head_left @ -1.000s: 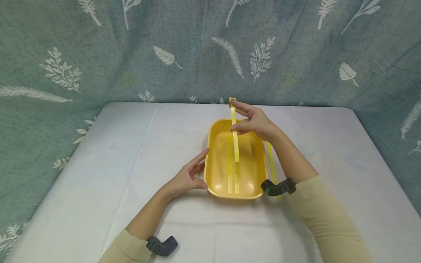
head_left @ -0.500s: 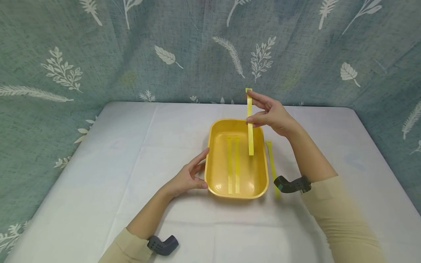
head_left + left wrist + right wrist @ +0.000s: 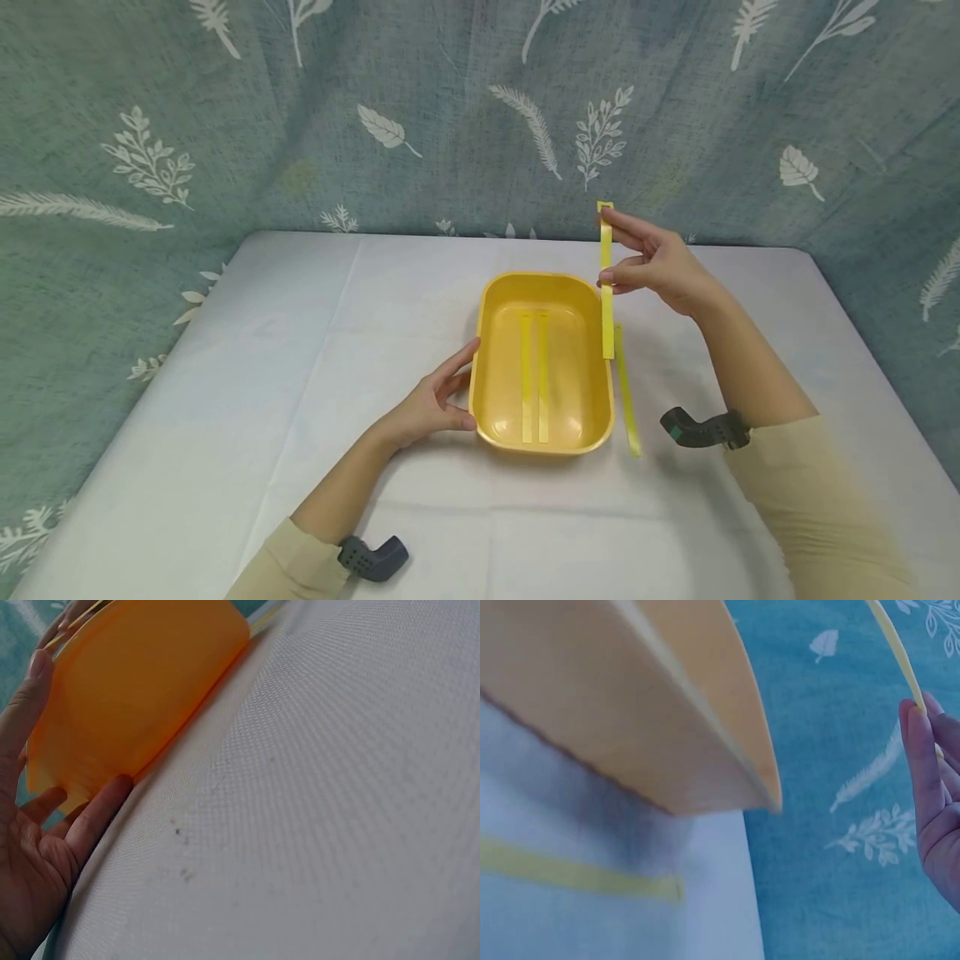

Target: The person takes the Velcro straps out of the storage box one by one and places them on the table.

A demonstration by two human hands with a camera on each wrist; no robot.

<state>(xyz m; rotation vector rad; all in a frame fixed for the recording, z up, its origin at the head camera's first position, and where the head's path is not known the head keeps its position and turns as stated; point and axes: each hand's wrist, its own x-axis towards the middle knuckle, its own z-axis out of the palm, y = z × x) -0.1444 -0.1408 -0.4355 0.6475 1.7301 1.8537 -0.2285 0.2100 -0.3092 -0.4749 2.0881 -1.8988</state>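
My right hand (image 3: 663, 262) pinches a flat yellow strip (image 3: 607, 327) that has a small squared loop at its top end. The strip hangs upright, its lower end overlapping the right rim of a yellow plastic tray (image 3: 581, 367) in the head view. In the right wrist view thumb and fingertips meet on the strip (image 3: 895, 646). My left hand (image 3: 429, 408) rests spread against the tray's left side, fingers fairly straight; the left wrist view shows fingertips at the tray's outer wall (image 3: 142, 690). Inside the tray lie two similar strips, one left (image 3: 527, 379) and one right (image 3: 543, 379), side by side.
Another yellow strip (image 3: 627, 400) lies on the white tablecloth (image 3: 390, 292) just right of the tray. A green-blue leaf-patterned curtain (image 3: 450, 150) hangs behind the table's far edge. Dark wrist devices sit at the left cuff (image 3: 372, 558) and the right cuff (image 3: 705, 429).
My right hand has carried its strip rightward and slightly up, from over the middle of the tray to its right rim. The left hand and the tray stay in place.
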